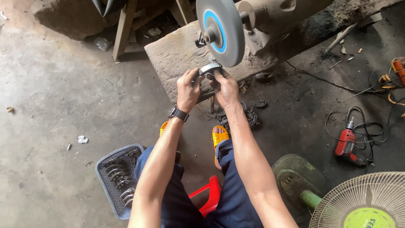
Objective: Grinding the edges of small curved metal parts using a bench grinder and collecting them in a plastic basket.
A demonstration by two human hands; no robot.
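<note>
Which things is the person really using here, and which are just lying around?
In use:
- left hand and right hand, both gripping a curved metal piece
- grey grinding wheel, just above that piece
- grey basket of similar curved metal pieces, by the left leg

Lying about:
- red power drill with its cable
- green fan
- red stool, which may be the person's seat

Daylight falls evenly on the pale concrete floor (59, 97) to my left, soft and without glare. To the right the ground darkens, sooty and dim around the red drill (346, 144). My forearms catch the light and cast only faint shadows. The grinding wheel (220, 30) looks slightly smeared, perhaps from spin. Straight lines bow at the frame's edges.
</note>
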